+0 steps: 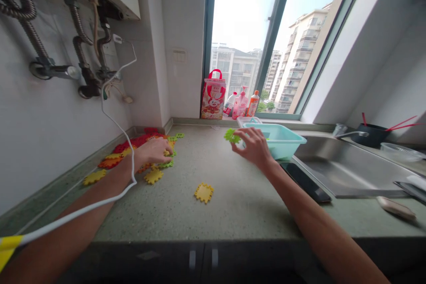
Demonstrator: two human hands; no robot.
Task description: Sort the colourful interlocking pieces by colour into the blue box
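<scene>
My right hand (255,145) pinches a green snowflake-shaped plastic piece (230,136) just left of a light blue plastic basin (282,140) on the counter. My left hand (156,151) rests with curled fingers on a pile of red, orange, yellow and green snowflake pieces (135,151) by the left wall; whether it grips one is unclear. A single yellow piece (204,192) lies alone in the middle of the grey-green counter (213,213). Another yellow piece (153,176) lies at the pile's near edge.
A steel sink (349,164) with a tap is to the right, a black phone-like slab (304,181) beside it. Bottles (244,104) and a red bag (213,95) stand on the window sill. A white cable (113,120) hangs across my left forearm. Pipes line the left wall.
</scene>
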